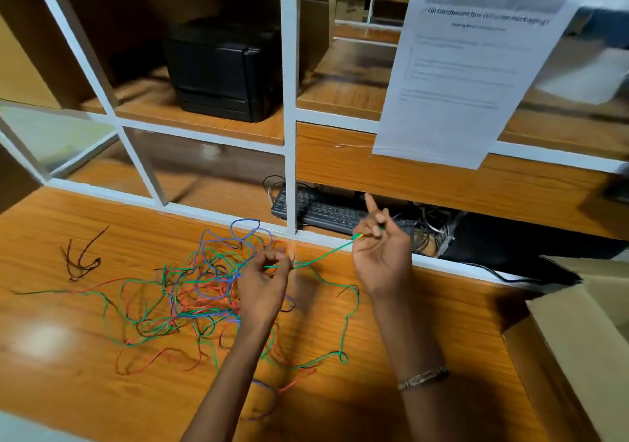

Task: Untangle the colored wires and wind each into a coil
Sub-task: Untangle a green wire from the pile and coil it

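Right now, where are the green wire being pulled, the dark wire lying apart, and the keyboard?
green wire (323, 254): head view, taut stretch between the hands.
dark wire (80, 257): head view, its bent middle, left of the tangle.
keyboard (323, 208): head view, its keys.

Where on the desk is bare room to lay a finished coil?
Bare wood lies between the right hand and the cardboard box, and along the near-left desk edge. The wire tangle crowds the middle; a dark wire lies far left.

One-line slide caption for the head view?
Both hands, left hand and right hand, pinch a taut green wire drawn from the tangle.
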Demonstrator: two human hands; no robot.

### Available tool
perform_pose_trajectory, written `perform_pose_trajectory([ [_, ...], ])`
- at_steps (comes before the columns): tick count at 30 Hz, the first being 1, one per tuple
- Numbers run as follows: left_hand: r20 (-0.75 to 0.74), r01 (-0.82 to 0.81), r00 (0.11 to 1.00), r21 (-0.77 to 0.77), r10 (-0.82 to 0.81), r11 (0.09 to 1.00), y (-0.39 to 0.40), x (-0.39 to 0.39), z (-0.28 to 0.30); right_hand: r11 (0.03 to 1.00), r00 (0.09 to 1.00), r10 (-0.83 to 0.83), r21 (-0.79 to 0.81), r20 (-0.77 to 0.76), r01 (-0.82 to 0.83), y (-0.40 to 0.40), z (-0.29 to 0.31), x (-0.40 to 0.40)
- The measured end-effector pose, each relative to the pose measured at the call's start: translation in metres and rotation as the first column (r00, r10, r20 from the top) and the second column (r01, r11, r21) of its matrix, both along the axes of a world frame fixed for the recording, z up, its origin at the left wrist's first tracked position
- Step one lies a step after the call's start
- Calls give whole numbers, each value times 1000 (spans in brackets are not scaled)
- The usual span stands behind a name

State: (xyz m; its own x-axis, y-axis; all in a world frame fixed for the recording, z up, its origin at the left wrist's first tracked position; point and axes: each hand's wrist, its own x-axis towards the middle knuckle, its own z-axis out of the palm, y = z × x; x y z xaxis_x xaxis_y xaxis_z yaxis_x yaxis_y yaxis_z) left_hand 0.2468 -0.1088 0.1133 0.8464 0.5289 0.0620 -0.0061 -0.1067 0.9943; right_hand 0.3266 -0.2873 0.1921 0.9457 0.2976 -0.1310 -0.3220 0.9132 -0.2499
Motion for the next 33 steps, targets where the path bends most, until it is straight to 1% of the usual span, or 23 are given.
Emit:
perform_pose_trajectory([
  [3, 74, 124, 990, 1, -123, 992, -11, -2, 6, 985, 983, -157, -91, -92, 149, 1, -5, 8],
  [5, 109, 186, 977, -1, -185, 982, -14, -4, 12, 952, 969, -244, -200, -45, 230, 6, -13, 7],
  [6, 122, 206, 971, -7, -203, 979, -15, -5, 17, 916, 966, -260, -315, 8, 249, 9, -18, 4],
  [7, 129, 219, 968, -16, -215, 976, -16, -7, 20, 849, 970, -236, -474, 57, 234, 12, -26, 0],
  [8, 137, 227, 965, -30, -221, 973, -18, -8, 26, 746, 980, -178, -637, 86, 191, 14, -35, -6],
  [9, 141, 240, 963, -49, -231, 970, -19, -8, 29, 613, 992, -90, -780, 91, 128, 15, -44, -11],
  [10, 143, 251, 960, -56, -241, 966, -19, -8, 32, 465, 996, 42, -884, 80, 51, 17, -51, -19],
  [11, 142, 245, 961, -26, -239, 969, -19, -6, 33, 319, 981, 188, -948, 52, -11, 18, -56, -26],
  [12, 139, 235, 962, 19, -235, 972, -19, -5, 32, 203, 952, 304, -978, 16, -49, 19, -61, -32],
  [13, 137, 223, 964, 44, -227, 974, -21, -4, 30, 133, 927, 374, -989, -16, -70, 19, -68, -36],
  [14, 133, 208, 968, 36, -211, 978, -22, -4, 28, 100, 910, 413, -991, -41, -90, 20, -71, -39],
  [16, 116, 167, 979, 4, -166, 986, -21, -6, 25, 113, 868, 483, -975, -115, -193, 19, -72, -45],
  [18, 81, 119, 990, 3, -119, 993, -15, -8, 24, 116, 777, 599, -938, -195, -325, 13, -66, -50],
  [21, 48, 45, 998, -3, -45, 999, 6, -6, 22, -16, 646, 704, -916, -295, -402, -1, -68, -50],
  [24, 33, 9, 999, 10, -10, 1000, 20, -3, 17, -215, 445, 777, -853, -445, -476, -3, -61, -54],
  [25, 27, 3, 1000, 15, -4, 1000, 22, -3, 14, -272, 364, 807, -840, -465, -470, -3, -57, -57],
  [26, 22, 2, 1000, 17, -2, 1000, 22, -3, 12, -302, 281, 845, -839, -456, -452, -4, -50, -60],
  [27, 18, -4, 1000, 22, 4, 1000, 21, -3, 10, -291, 202, 890, -849, -409, -441, -6, -43, -64],
  [28, 7, -19, 1000, 24, 19, 1000, 20, -4, 8, -238, 143, 933, -865, -330, -441, -7, -36, -67],
  [29, -2, -34, 999, 27, 34, 999, 19, -4, 5, -150, 127, 965, -878, -231, -454, -7, -30, -68],
  [30, -15, -45, 999, 32, 46, 998, 19, -4, 3, -36, 160, 979, -876, -128, -481, -7, -24, -67],
  [31, -31, -52, 998, 39, 53, 998, 20, -4, 0, 86, 224, 974, -852, -37, -517, -8, -18, -64],
  [33, -83, -49, 995, 59, 53, 997, 23, -4, -2, 333, 391, 915, -736, 101, -589, -10, -8, -57],
])
